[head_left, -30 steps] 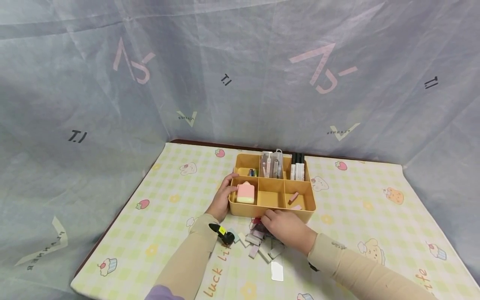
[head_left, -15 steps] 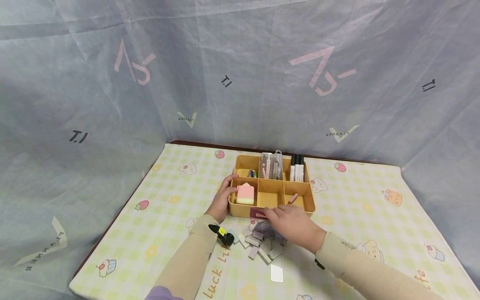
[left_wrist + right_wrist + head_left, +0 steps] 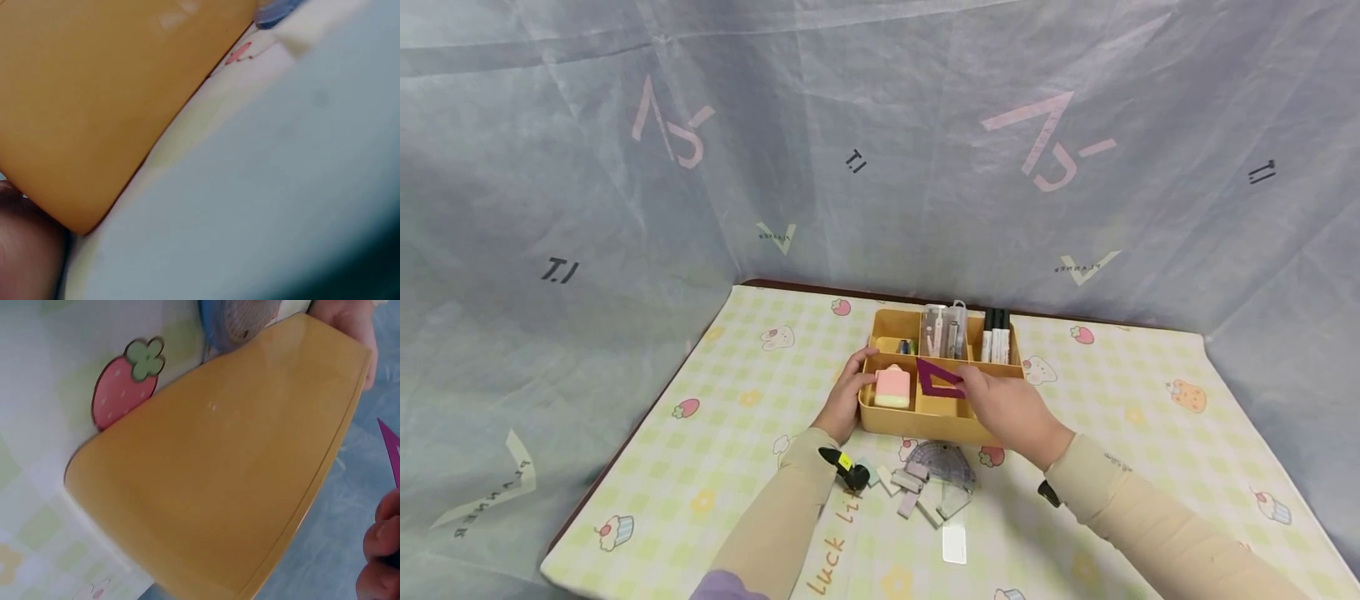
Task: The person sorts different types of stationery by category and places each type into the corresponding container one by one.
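Right now the blue-grey sheeting [image 3: 587, 208] printed with pale logos closes off the back and both sides, and your desk [image 3: 737, 433] sits under a checked yellow-green cloth scattered with strawberries, bunnies and cupcakes. On it stands the yellow compartment organizer [image 3: 925, 425], with pens and markers upright in the back row and a pink eraser-like block [image 3: 892, 387] in the front left cell. Your left hand [image 3: 847, 398] rests against the organizer's left wall, fingers loosely wrapped round the corner to steady it. Your right hand [image 3: 1011, 408] hovers over the front cells, its fingers pinching one corner of a purple set-square triangle [image 3: 938, 377] that hangs above the middle compartment, not yet down in it.

The triangle looks wider than that cell, so it could catch on a divider, tip, and slide out over the front wall; a one-corner pinch gives you little control if it twists. A hard push could also shove the organizer, should your left hand ease off.

Near you lie a clear protractor [image 3: 942, 461], a cluster of small erasers [image 3: 917, 492], possibly with other bits among them, and a black clip-like piece [image 3: 848, 471].
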